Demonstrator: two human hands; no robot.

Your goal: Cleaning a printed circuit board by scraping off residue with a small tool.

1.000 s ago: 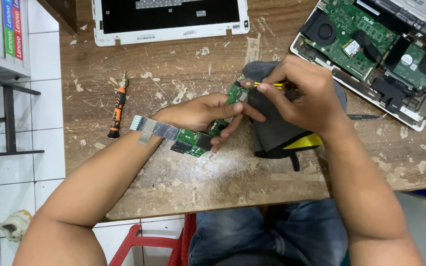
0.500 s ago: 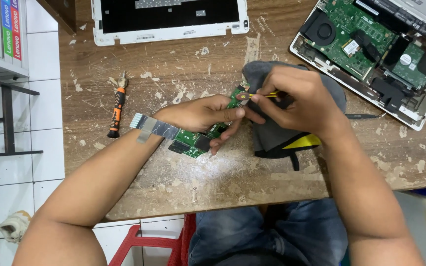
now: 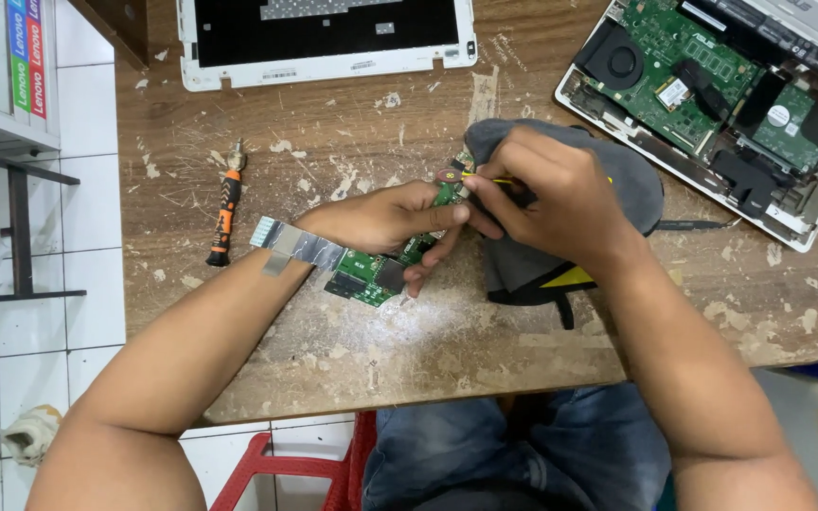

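Note:
My left hand [image 3: 385, 220] grips a small green circuit board [image 3: 366, 274] and holds it just above the worn wooden table [image 3: 409, 350]. A flat silver ribbon cable [image 3: 291, 243] sticks out from the board's left end. My right hand [image 3: 546, 194] pinches a thin yellow-handled tool [image 3: 478, 177], its tip at the board's upper right end. Both hands meet over the table's middle, beside a grey pouch [image 3: 631, 185].
An orange and black screwdriver [image 3: 224, 210] lies to the left. A white laptop cover [image 3: 324, 33] rests at the back. An opened laptop base with green boards and a fan [image 3: 712, 90] sits at the back right. A red stool [image 3: 281, 468] stands below the table edge.
My right hand has shifted slightly with the yellow tool against the board's upper end. My left hand keeps the board in nearly the same place.

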